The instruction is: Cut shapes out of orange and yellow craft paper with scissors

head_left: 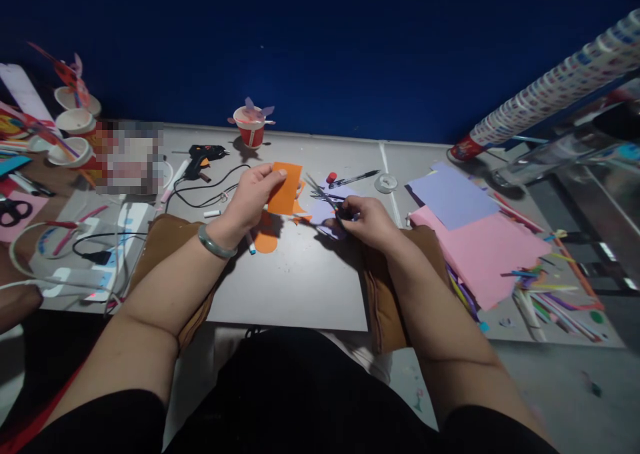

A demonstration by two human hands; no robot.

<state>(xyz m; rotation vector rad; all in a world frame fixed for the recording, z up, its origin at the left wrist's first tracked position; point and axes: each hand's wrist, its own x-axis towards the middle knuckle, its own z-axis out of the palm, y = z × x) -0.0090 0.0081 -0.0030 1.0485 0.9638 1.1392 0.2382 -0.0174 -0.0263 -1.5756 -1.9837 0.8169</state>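
Note:
My left hand pinches an orange sheet of paper by its left edge, above the table. In my right hand is a pair of scissors with dark handles, its blades apart and pointing up and left toward the paper. A small gap shows between the blades and the sheet. Beneath my left hand lies an orange paper piece with a rounded end. Orange scraps and a purple paper piece rest on the table between my hands.
A black glue gun and a red paper cup stand at the back. Pink paper and purple paper lie at right, near a long stack of cups. A power strip with cables is at left. Brown cushions lie under both forearms.

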